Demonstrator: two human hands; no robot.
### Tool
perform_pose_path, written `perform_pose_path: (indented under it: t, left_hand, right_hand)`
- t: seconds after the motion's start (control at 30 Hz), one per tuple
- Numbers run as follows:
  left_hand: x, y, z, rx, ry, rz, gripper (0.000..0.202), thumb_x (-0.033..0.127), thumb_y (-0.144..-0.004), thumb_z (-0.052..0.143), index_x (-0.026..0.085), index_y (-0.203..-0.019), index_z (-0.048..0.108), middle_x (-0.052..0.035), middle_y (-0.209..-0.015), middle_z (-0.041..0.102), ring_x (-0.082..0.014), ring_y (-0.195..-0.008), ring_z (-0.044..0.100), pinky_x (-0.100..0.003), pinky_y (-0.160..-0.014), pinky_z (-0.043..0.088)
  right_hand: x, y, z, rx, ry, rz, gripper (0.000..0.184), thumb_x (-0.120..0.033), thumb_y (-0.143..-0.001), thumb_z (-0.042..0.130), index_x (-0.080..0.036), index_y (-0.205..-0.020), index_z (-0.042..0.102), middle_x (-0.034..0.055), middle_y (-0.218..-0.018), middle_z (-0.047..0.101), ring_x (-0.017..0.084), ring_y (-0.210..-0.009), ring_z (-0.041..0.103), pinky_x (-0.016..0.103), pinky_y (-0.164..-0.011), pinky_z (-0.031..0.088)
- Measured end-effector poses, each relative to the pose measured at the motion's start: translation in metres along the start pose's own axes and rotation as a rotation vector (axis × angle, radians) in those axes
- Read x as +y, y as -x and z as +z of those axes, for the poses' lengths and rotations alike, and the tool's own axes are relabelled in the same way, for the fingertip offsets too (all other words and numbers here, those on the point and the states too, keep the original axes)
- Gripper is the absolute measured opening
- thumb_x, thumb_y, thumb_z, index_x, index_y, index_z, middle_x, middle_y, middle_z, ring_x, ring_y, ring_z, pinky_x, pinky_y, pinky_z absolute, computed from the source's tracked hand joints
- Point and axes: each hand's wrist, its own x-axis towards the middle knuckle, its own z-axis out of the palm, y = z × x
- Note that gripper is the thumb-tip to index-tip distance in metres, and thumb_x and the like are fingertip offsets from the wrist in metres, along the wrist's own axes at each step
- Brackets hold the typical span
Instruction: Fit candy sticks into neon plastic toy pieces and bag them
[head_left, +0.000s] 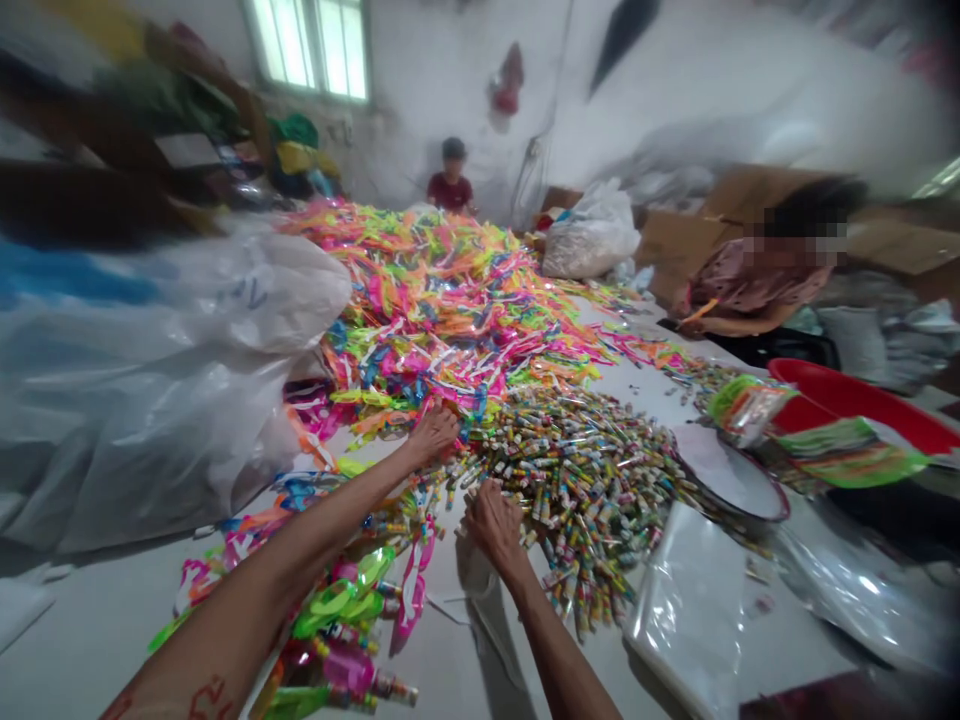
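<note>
My left hand [432, 433] reaches forward, its fingers curled down into the near edge of a big heap of neon plastic toy pieces [442, 290]. What the fingers hold is hidden. My right hand [491, 520] rests knuckles up, fingers closed at the near edge of a pile of several small printed tubes [585, 470]. A thin clear bag [480, 590] lies under my right wrist. Finished-looking packs with green and pink toys [345, 620] lie beside my left forearm.
Large white plastic sacks [150, 380] fill the left side. A stack of clear bags [690, 600] lies at the right, beside a round tray [731, 480] and a red basin [862, 400]. One person [757, 285] sits at the right, another [450, 180] at the far end.
</note>
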Motion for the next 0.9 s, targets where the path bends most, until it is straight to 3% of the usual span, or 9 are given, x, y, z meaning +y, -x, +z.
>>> perform_pose_path:
  t: [0.13,0.23,0.33,0.43,0.5,0.63,0.7,0.8,0.9]
  left_hand:
    - [-0.002,0.011,-0.016,0.030,0.034,0.047,0.019,0.003,-0.082,0.042,0.011,-0.084,0.059,-0.0115,-0.089,0.062,-0.0220,-0.091,0.055,-0.040,-0.095,0.036]
    - [0.004,0.028,-0.036,0.065,0.072,0.022,0.022,0.005,-0.083,0.039,0.011,-0.091,0.058,-0.0118,-0.091,0.062,-0.0219,-0.089,0.057,-0.034,-0.082,0.042]
    - [0.017,0.049,-0.058,0.140,0.214,-0.065,0.027,0.014,-0.088,0.036,0.016,-0.109,0.052,-0.0087,-0.101,0.062,-0.0189,-0.092,0.057,-0.029,-0.076,0.043]
    - [0.033,0.068,-0.075,0.165,0.546,-0.261,0.025,0.033,-0.091,0.035,0.019,-0.098,0.055,-0.0027,-0.084,0.062,-0.0166,-0.077,0.058,-0.026,-0.066,0.041]
    - [0.045,0.079,-0.082,0.103,0.831,-0.364,0.032,0.043,-0.088,0.037,0.018,-0.082,0.056,0.0008,-0.066,0.056,-0.0145,-0.062,0.054,-0.025,-0.059,0.039]
    - [0.076,0.103,-0.089,-0.077,1.452,-0.448,0.034,0.048,-0.078,0.050,0.015,-0.076,0.055,0.0022,-0.059,0.053,-0.0109,-0.050,0.050,-0.023,-0.052,0.039]
    - [0.091,0.117,-0.091,-0.116,1.592,-0.459,0.034,0.048,-0.077,0.051,0.014,-0.080,0.054,0.0036,-0.057,0.050,-0.0094,-0.046,0.047,-0.022,-0.048,0.038]
    - [0.109,0.134,-0.097,-0.120,1.516,-0.404,0.037,0.051,-0.082,0.044,0.015,-0.076,0.052,0.0052,-0.054,0.045,-0.0089,-0.045,0.044,-0.022,-0.047,0.036]
    - [0.120,0.148,-0.105,-0.038,1.171,-0.325,0.036,0.047,-0.087,0.039,0.016,-0.077,0.055,0.0035,-0.057,0.048,-0.0107,-0.052,0.047,-0.023,-0.052,0.035]
  right_hand:
    - [0.009,0.005,-0.003,0.044,-0.218,0.046,0.021,-0.020,-0.084,0.041,-0.015,-0.098,0.055,0.0113,-0.094,0.063,0.022,-0.088,0.057,0.031,-0.072,0.040]
    - [0.014,0.011,-0.017,0.052,-0.638,0.143,0.016,-0.030,-0.084,0.040,-0.018,-0.079,0.050,0.0027,-0.071,0.058,0.016,-0.065,0.055,0.025,-0.058,0.040]
    - [0.017,0.024,-0.038,0.043,-1.118,0.176,0.021,-0.038,-0.082,0.043,-0.020,-0.072,0.044,-0.0038,-0.057,0.049,0.010,-0.045,0.044,0.021,-0.042,0.034]
    - [0.015,0.040,-0.061,0.041,-1.377,0.192,0.026,-0.044,-0.081,0.047,-0.019,-0.075,0.045,-0.0053,-0.055,0.049,0.007,-0.039,0.040,0.019,-0.038,0.028]
    - [0.011,0.050,-0.073,0.029,-1.460,0.186,0.028,-0.045,-0.080,0.052,-0.018,-0.076,0.048,-0.0045,-0.058,0.052,0.006,-0.039,0.039,0.018,-0.038,0.026]
    - [0.001,0.065,-0.090,-0.002,-1.581,0.212,0.028,-0.042,-0.075,0.060,-0.015,-0.074,0.054,-0.0035,-0.058,0.053,0.004,-0.038,0.037,0.018,-0.038,0.025]
    - [-0.002,0.073,-0.096,-0.040,-1.637,0.213,0.026,-0.040,-0.073,0.063,-0.015,-0.079,0.056,-0.0021,-0.061,0.057,0.004,-0.039,0.041,0.019,-0.039,0.026]
    - [-0.004,0.086,-0.104,-0.093,-1.658,0.202,0.026,-0.036,-0.070,0.067,-0.016,-0.081,0.056,0.0006,-0.067,0.063,0.006,-0.042,0.047,0.019,-0.041,0.032]
    - [-0.004,0.097,-0.111,-0.113,-1.616,0.179,0.022,-0.033,-0.068,0.070,-0.015,-0.075,0.059,0.0006,-0.065,0.063,0.007,-0.044,0.049,0.020,-0.045,0.037]
